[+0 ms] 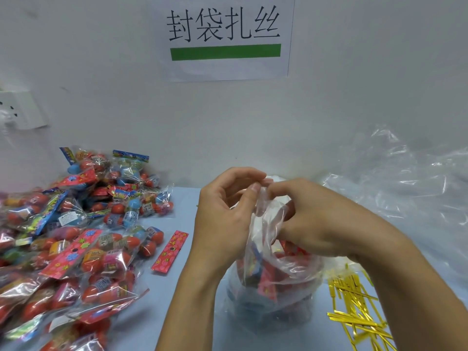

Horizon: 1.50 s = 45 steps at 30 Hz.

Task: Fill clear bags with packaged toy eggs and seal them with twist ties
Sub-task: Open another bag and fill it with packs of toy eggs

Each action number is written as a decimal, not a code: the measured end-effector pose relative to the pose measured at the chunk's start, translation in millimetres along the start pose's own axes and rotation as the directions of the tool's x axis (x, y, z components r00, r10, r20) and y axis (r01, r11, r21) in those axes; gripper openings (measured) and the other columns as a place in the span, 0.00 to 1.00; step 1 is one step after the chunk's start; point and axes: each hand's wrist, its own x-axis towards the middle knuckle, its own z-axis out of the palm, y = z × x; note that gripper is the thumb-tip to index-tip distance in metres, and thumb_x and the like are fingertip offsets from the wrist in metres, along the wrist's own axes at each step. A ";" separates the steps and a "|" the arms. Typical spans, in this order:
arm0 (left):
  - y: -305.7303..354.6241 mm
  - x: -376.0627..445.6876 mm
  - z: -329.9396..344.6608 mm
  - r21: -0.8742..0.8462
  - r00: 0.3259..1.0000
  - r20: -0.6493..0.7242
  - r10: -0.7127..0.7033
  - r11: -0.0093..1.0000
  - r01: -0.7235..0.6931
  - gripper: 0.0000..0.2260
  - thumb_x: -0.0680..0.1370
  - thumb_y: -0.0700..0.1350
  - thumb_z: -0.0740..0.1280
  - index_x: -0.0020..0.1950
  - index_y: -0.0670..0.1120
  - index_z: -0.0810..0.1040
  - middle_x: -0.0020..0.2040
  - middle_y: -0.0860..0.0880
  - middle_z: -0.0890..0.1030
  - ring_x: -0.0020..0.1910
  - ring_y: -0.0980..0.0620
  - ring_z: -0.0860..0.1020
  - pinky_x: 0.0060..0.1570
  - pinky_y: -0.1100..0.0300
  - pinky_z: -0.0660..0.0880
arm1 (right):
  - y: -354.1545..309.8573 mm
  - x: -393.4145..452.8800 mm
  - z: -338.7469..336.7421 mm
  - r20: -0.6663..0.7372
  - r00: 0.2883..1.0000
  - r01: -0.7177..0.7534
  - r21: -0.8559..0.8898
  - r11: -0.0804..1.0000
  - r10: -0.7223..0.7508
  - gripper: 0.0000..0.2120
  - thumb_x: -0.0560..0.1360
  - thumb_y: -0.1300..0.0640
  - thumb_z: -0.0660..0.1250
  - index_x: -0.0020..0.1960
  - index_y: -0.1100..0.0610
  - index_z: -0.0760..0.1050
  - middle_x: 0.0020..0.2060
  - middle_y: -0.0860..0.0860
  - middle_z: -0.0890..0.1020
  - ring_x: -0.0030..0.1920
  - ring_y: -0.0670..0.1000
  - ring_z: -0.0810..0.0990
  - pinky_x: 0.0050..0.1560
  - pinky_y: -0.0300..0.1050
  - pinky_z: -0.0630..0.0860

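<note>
A clear bag (pixel 273 287), already loaded with packaged toy eggs, stands on the worktop (pixel 182 198) close in front of the person. Its thin, slippery film is judged soft and shapeless, so it is best taken at the gathered neck, where the left hand (pixel 222 219) and right hand (pixel 309 224) are both pinching the film together at the top. The load is judged light but lumpy and liable to shift if the neck is released. Gold twist ties (pixel 354 312) are scattered just beside the bag on the right. A heap of egg packets (pixel 76 236) crowds the left side, leaving a bare strip between. Spare bags (pixel 405 178) are piled at the far right against the wall (pixel 253 117).
</note>
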 end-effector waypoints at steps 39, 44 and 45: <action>4.1 -2.7 11.0 0.038 0.999 0.013 -0.030 0.999 0.030 0.09 0.80 0.36 0.66 0.49 0.47 0.83 0.44 0.53 0.86 0.48 0.55 0.84 0.52 0.60 0.81 | -2.8 -23.5 -21.0 -0.133 0.981 -0.182 -0.351 0.919 0.143 0.15 0.72 0.67 0.65 0.43 0.50 0.86 0.41 0.49 0.85 0.42 0.53 0.84 0.46 0.49 0.84; 6.5 -4.2 15.5 0.029 0.999 0.035 -0.041 0.999 0.040 0.08 0.80 0.35 0.66 0.50 0.45 0.83 0.44 0.52 0.86 0.48 0.55 0.84 0.53 0.59 0.81 | -8.9 -28.7 -19.7 -0.103 0.973 -0.231 -0.399 0.887 0.207 0.16 0.71 0.67 0.63 0.48 0.53 0.85 0.46 0.52 0.84 0.47 0.55 0.84 0.50 0.51 0.83; 6.5 -4.2 15.3 0.026 0.999 0.033 -0.038 0.999 0.037 0.08 0.80 0.35 0.66 0.50 0.45 0.83 0.44 0.52 0.86 0.48 0.55 0.84 0.53 0.59 0.81 | -10.0 -29.5 -20.2 -0.111 0.972 -0.233 -0.401 0.886 0.205 0.16 0.71 0.67 0.63 0.48 0.53 0.85 0.45 0.52 0.85 0.46 0.54 0.84 0.50 0.51 0.84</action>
